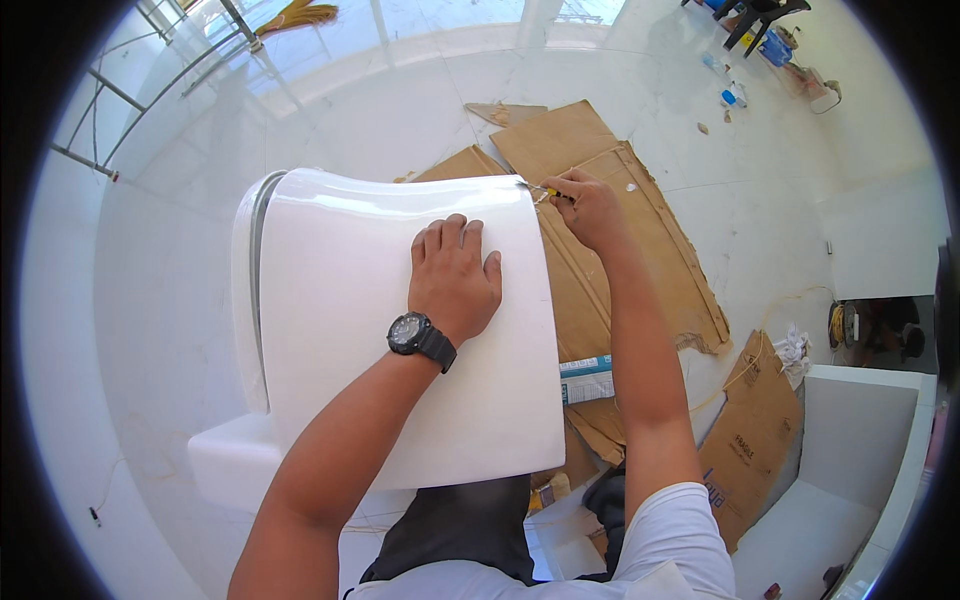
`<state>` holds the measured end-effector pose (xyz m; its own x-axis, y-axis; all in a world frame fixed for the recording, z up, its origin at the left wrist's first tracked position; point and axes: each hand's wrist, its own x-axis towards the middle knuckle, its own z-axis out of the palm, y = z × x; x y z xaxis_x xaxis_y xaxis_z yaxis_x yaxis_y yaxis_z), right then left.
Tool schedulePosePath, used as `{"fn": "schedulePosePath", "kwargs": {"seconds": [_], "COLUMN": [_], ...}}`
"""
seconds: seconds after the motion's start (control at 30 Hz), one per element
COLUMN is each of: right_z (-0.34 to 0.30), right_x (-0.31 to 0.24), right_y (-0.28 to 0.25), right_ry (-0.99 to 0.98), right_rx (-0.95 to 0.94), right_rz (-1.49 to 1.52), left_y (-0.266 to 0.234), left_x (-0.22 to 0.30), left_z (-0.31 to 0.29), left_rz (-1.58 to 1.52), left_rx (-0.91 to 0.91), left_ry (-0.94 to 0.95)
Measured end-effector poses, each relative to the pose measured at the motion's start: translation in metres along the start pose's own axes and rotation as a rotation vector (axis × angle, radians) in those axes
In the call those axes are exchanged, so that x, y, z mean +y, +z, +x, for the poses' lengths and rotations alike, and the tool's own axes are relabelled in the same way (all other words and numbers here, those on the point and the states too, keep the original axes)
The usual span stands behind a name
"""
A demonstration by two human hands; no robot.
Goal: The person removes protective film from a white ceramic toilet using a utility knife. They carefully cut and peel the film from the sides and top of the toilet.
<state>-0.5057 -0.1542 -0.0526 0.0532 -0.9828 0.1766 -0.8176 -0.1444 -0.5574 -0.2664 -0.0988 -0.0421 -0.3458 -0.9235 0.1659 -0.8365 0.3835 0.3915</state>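
A large glossy white piece, which looks like a toilet lying on its side [400, 400], fills the middle, with a seat-like white rim [247, 290] along its left side. My left hand [452, 275] lies flat on its upper face, fingers stretched out, a black watch on the wrist. Near the far right corner, my right hand [588, 208] grips a small tool with a yellow and dark handle [552, 192]. The tool's thin dark tip meets the white edge there; its exact kind is too small to tell.
Flattened brown cardboard [655, 255] lies beneath and right of the white piece, with a white and teal packet [587, 380] on it. Another cardboard sheet [750, 430] leans by a white box-like ledge [860, 440]. Metal scaffolding [125, 95] stands far left; a dark chair [760, 20] far right.
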Motion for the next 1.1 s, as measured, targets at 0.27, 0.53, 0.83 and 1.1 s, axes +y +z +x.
{"fn": "schedulePosePath", "kwargs": {"seconds": [0.27,0.53,0.83,1.1], "right_z": [-0.032,0.052,0.076,0.087], "right_x": [-0.016,0.02,0.03,0.03], "right_y": [-0.039,0.001,0.015,0.004], "right_ry": [-0.001,0.121,0.088,0.076], "right_rx": [-0.215,-0.26,-0.315,-0.402], "right_rz": [-0.133,-0.181,-0.293,-0.276], "left_y": [-0.002,0.0,-0.002,-0.001], "left_x": [0.002,0.0,0.003,0.002], "left_z": [0.001,0.0,0.001,0.001], "left_rz": [-0.001,-0.016,0.002,0.014], "left_rx": [-0.032,0.001,-0.009,-0.014], "left_ry": [0.007,0.019,0.008,0.016]}}
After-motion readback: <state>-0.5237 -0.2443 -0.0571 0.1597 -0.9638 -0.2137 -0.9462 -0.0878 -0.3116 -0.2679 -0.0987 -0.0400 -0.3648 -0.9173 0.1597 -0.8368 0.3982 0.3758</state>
